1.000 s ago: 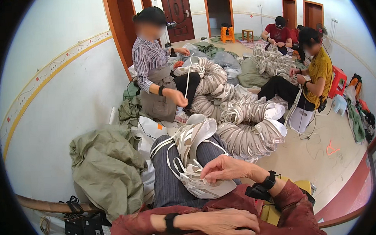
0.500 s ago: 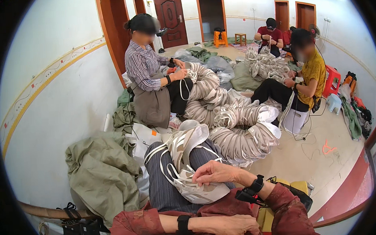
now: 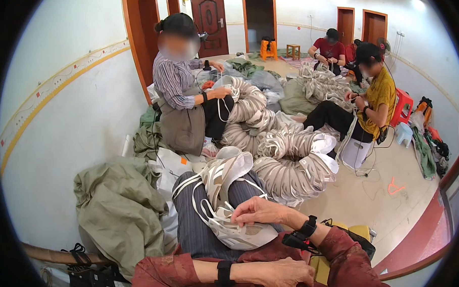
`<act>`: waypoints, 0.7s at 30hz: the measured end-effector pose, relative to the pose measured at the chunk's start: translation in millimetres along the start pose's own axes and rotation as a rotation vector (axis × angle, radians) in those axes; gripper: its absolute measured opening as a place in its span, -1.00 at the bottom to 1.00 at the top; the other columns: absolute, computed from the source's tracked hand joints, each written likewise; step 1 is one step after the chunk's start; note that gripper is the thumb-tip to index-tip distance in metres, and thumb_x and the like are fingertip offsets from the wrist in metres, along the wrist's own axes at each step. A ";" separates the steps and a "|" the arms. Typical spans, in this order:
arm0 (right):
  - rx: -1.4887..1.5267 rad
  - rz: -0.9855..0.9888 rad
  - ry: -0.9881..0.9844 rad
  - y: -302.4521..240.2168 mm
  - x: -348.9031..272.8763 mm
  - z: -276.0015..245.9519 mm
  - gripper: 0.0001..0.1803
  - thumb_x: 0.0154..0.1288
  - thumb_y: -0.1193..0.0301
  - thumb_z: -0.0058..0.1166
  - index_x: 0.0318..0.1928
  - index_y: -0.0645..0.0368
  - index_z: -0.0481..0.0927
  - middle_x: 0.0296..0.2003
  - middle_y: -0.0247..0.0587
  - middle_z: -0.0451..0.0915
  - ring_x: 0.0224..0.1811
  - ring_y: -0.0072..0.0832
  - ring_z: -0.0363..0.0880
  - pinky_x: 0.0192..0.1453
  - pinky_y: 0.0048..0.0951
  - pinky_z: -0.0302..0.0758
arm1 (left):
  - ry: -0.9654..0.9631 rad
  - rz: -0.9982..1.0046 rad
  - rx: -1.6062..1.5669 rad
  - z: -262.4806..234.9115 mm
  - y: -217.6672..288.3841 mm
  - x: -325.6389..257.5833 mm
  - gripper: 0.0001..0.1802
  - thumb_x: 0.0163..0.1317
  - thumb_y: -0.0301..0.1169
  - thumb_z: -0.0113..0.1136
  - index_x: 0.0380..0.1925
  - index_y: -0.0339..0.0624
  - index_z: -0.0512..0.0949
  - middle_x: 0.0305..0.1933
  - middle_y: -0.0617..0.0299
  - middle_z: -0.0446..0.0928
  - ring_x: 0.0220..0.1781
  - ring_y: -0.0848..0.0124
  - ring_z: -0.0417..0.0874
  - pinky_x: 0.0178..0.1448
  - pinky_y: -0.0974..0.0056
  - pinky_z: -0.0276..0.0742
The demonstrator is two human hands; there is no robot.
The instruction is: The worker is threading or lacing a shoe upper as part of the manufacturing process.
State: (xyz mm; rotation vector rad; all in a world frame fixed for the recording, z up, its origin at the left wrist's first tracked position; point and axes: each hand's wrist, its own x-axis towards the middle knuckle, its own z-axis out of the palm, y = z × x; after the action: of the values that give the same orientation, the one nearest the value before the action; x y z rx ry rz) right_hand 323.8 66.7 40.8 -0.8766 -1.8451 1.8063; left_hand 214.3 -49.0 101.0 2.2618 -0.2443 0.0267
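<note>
Across my lap, on dark striped trousers (image 3: 191, 215), lie pale beige-and-white shoe uppers (image 3: 250, 236) with loose white laces (image 3: 196, 198). My right hand (image 3: 259, 212) reaches over them from the right, palm down, thumb and fingers pinched together close to the laces by the eyelets. Whatever is in that pinch is too small to make out. Lower, near the bottom edge, my left hand (image 3: 289, 274) lies across my body below the uppers. Its fingers are curled, with the tips turned under and hidden. Black bands circle both wrists.
Long coiled rows of stacked uppers (image 3: 294, 174) lie on the floor ahead. People sit around them: one in a striped shirt (image 3: 174, 79), one in yellow (image 3: 379, 95), one in red (image 3: 331, 51). A green cloth sack (image 3: 120, 213) slumps at left; a red stool (image 3: 402, 107) stands right.
My view has shifted slightly; both my hands keep nearly the same pose at the uppers and my lap. The person in the striped shirt has raised one hand, drawing a lace upward.
</note>
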 end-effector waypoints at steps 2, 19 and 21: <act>0.005 -0.006 -0.003 -0.1 -0.2 0.6 -0.75 0.46 0.34 0.15 -0.01 0.21 0.71 -0.33 -0.45 0.65 -0.36 -0.74 0.43 -0.24 -0.67 0.40 | -0.042 -0.019 0.003 1.0 0.5 -0.5 -0.57 0.32 0.00 0.24 -0.22 -0.19 0.69 -0.13 0.02 0.61 -0.03 0.05 0.60 -0.04 -0.01 0.51; 0.069 -0.021 0.043 2.8 -3.4 0.9 -0.75 0.45 0.31 0.15 -0.02 0.19 0.72 -0.34 -0.46 0.66 -0.35 -0.75 0.43 -0.22 -0.67 0.38 | -0.135 0.027 -0.078 30.4 -10.6 27.9 -0.63 0.30 -0.10 0.24 -0.11 -0.16 0.70 -0.06 0.02 0.64 0.01 -0.01 0.63 -0.04 -0.04 0.53; 0.080 -0.031 0.050 6.2 -3.5 0.0 -0.75 0.45 0.31 0.15 -0.02 0.19 0.72 -0.33 -0.45 0.66 -0.34 -0.75 0.44 -0.22 -0.67 0.39 | -0.143 0.020 -0.091 36.4 -10.3 35.0 -0.63 0.30 -0.11 0.25 -0.11 -0.17 0.69 -0.06 0.01 0.64 0.01 -0.02 0.63 -0.04 -0.04 0.53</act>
State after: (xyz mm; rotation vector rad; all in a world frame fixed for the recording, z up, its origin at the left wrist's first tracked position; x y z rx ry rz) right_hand 327.2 64.1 35.2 -0.8513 -1.7336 1.8093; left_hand 248.2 -76.0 73.1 2.1727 -0.3376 -0.1341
